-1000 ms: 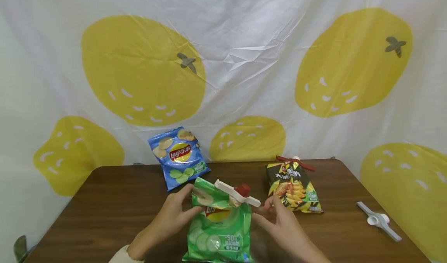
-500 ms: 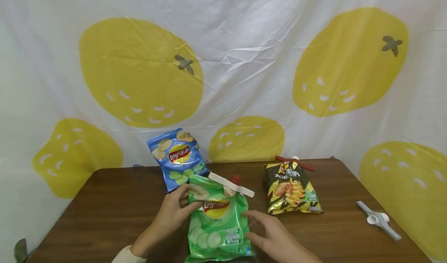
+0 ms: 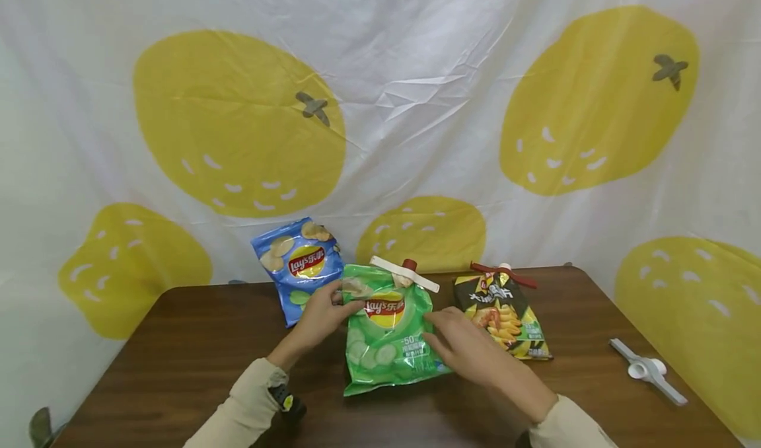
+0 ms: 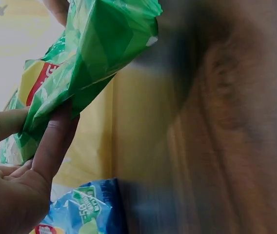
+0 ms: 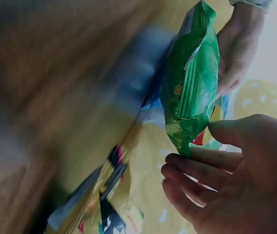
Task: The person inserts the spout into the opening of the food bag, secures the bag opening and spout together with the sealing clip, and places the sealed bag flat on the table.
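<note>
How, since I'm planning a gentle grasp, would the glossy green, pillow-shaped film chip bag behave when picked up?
The green bag is probably floppy, since its film creases near the left hand. It may slip, given its sheen. The long white, red-knobbed clip at its top could make that end sag.

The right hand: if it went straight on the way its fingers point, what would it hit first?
Most likely the green chip bag: in the head view, the right hand points at its side edge and seems to touch it, though exact contact is hard to judge.
</note>
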### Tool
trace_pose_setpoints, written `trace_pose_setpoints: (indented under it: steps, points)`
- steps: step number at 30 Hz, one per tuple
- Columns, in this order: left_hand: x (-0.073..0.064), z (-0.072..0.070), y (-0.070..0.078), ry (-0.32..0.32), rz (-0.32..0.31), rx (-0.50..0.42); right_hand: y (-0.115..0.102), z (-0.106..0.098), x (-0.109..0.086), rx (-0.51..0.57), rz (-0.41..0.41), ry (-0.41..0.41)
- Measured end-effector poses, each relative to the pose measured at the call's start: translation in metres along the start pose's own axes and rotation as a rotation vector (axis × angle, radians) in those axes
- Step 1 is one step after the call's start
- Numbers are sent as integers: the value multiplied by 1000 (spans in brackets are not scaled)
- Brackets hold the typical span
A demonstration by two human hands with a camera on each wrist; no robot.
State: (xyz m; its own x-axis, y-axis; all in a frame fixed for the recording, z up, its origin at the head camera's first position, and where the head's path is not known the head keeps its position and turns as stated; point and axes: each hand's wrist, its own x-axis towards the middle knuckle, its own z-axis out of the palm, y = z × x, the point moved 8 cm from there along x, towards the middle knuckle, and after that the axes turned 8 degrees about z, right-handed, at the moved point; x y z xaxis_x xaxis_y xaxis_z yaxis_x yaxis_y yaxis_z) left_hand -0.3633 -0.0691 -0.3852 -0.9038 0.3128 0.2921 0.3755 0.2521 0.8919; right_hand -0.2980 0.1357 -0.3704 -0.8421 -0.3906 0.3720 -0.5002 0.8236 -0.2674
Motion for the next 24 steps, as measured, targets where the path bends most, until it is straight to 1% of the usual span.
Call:
trace_pose_setpoints:
  steps: [4, 6, 9, 11, 13, 16, 17, 20, 22, 23, 24]
  points:
    - [21, 7, -28, 12, -38, -20, 10, 2, 12, -61, -43, 47]
    - [28, 11, -40, 14, -55, -9, 13, 3, 16, -100, -69, 73]
    - [38, 15, -51, 12, -74, 25, 16, 5, 22, -155, -106, 110]
    - [42, 17, -55, 6, -70, 62, 17, 7, 26, -184, -117, 129]
    - [46, 20, -57, -7, -67, 102, 19, 10, 29, -210, -104, 127]
    - [50, 25, -58, -28, -44, 200, 25, 17, 33, -259, -54, 101]
    - [51, 27, -58, -36, -48, 230, 27, 19, 34, -274, -43, 97]
    - [51, 33, -59, -53, -44, 320, 28, 23, 34, -320, -42, 111]
    - [51, 35, -59, -48, -54, 355, 28, 23, 33, -342, -54, 131]
    - [51, 36, -61, -47, -66, 352, 27, 22, 33, -353, -60, 143]
    - [51, 35, -62, -40, -65, 358, 26, 22, 33, -363, -61, 150]
